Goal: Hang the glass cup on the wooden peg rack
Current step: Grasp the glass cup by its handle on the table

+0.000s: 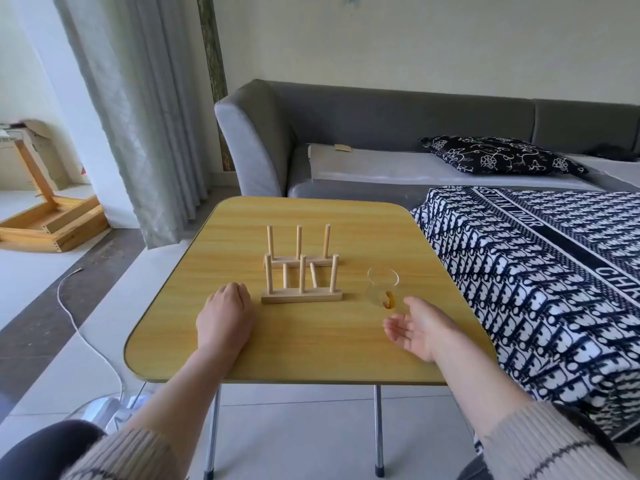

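A clear glass cup (382,285) with an amber handle stands upright on the yellow folding table (311,344), right of the wooden peg rack (300,268). The rack has two rows of upright pegs, all bare. My right hand (417,327) hovers just in front of and right of the cup, palm turned up, fingers apart, not touching it. My left hand (227,315) rests on the table with curled fingers, just left of the rack's front bar, holding nothing.
A bed with a navy-and-white patterned blanket (540,282) presses against the table's right edge. A grey sofa (346,133) with a dark cushion stands behind. A curtain (138,116), a wooden frame (45,220) and a white cable (79,327) lie to the left.
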